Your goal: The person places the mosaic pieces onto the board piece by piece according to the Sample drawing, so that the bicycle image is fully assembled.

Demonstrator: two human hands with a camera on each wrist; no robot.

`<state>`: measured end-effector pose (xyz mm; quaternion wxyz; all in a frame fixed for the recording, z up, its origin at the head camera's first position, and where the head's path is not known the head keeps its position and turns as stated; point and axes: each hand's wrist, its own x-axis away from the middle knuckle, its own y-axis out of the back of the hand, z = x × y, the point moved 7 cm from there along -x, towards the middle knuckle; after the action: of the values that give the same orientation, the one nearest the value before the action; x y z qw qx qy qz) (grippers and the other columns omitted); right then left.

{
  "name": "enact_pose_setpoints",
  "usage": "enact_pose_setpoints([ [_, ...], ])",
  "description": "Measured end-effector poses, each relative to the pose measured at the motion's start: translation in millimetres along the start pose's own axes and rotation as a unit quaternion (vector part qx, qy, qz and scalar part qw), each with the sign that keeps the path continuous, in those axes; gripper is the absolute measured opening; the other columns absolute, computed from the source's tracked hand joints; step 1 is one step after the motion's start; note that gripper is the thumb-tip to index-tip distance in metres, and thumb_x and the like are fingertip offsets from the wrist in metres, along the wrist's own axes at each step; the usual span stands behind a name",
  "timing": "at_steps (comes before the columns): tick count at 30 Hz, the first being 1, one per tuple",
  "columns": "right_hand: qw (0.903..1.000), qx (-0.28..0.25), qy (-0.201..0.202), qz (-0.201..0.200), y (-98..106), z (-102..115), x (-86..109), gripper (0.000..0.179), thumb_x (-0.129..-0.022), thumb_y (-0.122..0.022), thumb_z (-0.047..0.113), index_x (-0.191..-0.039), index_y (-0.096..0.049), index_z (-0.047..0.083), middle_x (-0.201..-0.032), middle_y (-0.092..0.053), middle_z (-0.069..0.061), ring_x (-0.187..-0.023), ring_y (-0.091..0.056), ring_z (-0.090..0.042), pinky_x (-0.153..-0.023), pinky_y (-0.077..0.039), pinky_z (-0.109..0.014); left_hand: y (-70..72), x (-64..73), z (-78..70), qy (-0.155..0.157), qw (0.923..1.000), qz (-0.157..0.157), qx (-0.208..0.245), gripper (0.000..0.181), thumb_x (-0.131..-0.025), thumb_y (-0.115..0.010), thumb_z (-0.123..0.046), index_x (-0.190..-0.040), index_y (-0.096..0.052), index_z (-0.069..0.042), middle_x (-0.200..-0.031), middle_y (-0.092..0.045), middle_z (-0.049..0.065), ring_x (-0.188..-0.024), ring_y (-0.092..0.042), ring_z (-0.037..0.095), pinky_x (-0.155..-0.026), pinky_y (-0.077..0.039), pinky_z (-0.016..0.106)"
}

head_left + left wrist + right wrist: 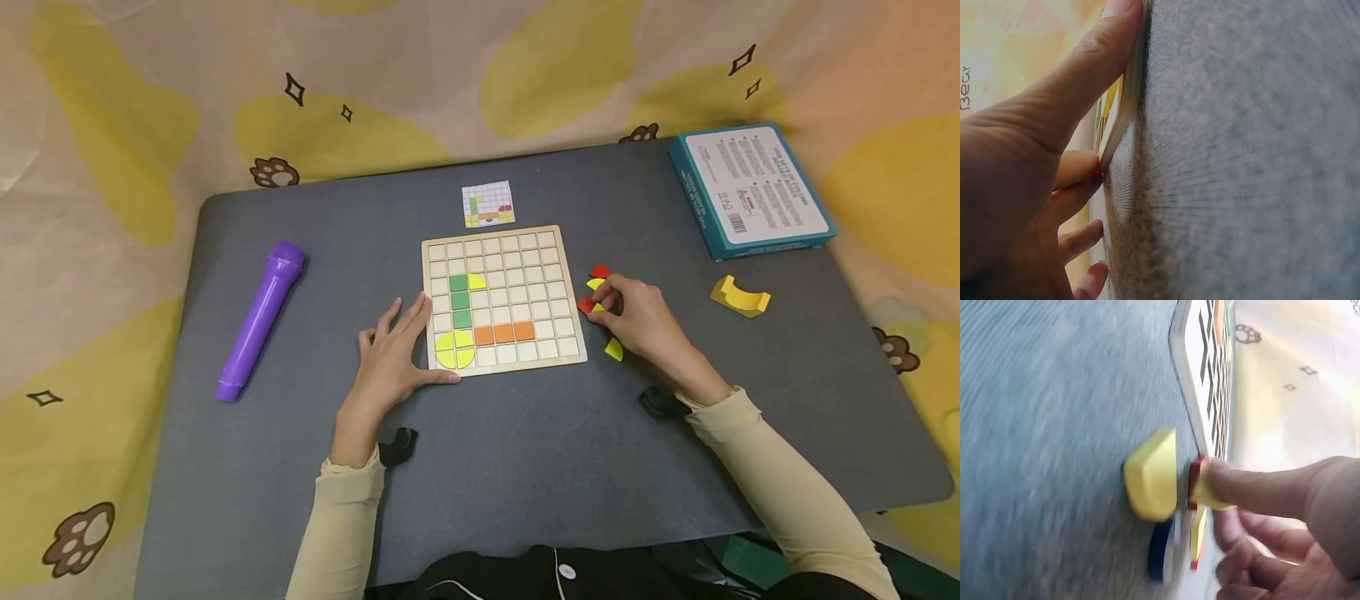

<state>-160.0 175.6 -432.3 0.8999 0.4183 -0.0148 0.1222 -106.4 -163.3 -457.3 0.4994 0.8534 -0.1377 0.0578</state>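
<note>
- Right hand (637,317): I pinch a yellow piece (1209,496) thumb-to-finger; best lifted level (a red piece (1194,481) sits close).
- Left hand (390,357): spread against the board (536,293); best kept still.

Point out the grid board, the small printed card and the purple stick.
Grid board (498,297): head view, a bare middle square.
Small printed card (489,206): head view, its centre.
Purple stick (260,323): head view, mid-shaft.
</note>
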Motion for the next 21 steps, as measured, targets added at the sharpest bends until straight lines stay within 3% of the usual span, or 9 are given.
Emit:
enact_pose_setpoints([
  [5, 0.9990, -0.022, 0.037, -0.013, -10.7, 17.8, -3.2, 0.021, -0.090, -0.086, 0.011, -0.101, -0.070, 0.002, -0.087, -0.070, -0.011, -0.075, -0.058, -0.023, -0.068, -0.044, -0.031, -0.4, 0.2, 0.6, 0.003, 1.0000, 0.000, 0.000, 0.131, -0.070, -0.098, -0.051, -0.171, -0.021, -0.019, -0.180, -0.016, -0.005, -0.167, -0.008, 0.033, -0.113, -0.018, 0.061],
  [9, 0.9960, -0.019, 0.086, 0.011, -25.7, 33.0, -6.0, 0.013, -0.092, -0.082, 0.008, -0.102, -0.075, 0.003, -0.084, -0.069, -0.008, -0.076, -0.058, -0.020, -0.071, -0.045, -0.033, -1.5, -0.5, 1.6, 0.003, 1.0000, 0.001, -0.002, 0.131, -0.070, -0.097, -0.052, -0.171, -0.020, -0.019, -0.180, -0.015, -0.005, -0.167, -0.007, 0.032, -0.113, -0.018, 0.060],
  [15, 0.9845, -0.018, 0.167, 0.050, -40.8, 51.6, -5.7, 0.014, -0.096, -0.074, 0.000, -0.107, -0.081, 0.005, -0.097, -0.074, -0.008, -0.092, -0.056, -0.023, -0.081, -0.044, -0.038, -2.3, -0.6, 2.5, 0.002, 1.0000, 0.002, -0.008, 0.131, -0.071, -0.096, -0.053, -0.171, -0.019, -0.020, -0.180, -0.014, -0.006, -0.167, -0.007, 0.033, -0.113, -0.018, 0.061],
  [21, 0.9828, -0.005, 0.169, 0.074, -43.8, 56.7, -7.1, 0.013, -0.094, -0.076, -0.001, -0.102, -0.081, 0.008, -0.098, -0.076, -0.005, -0.094, -0.056, -0.022, -0.081, -0.046, -0.038, -0.7, -0.2, 1.6, 0.000, 1.0000, 0.001, -0.007, 0.131, -0.071, -0.097, -0.053, -0.171, -0.020, -0.020, -0.180, -0.015, -0.006, -0.167, -0.007, 0.032, -0.113, -0.019, 0.060],
])
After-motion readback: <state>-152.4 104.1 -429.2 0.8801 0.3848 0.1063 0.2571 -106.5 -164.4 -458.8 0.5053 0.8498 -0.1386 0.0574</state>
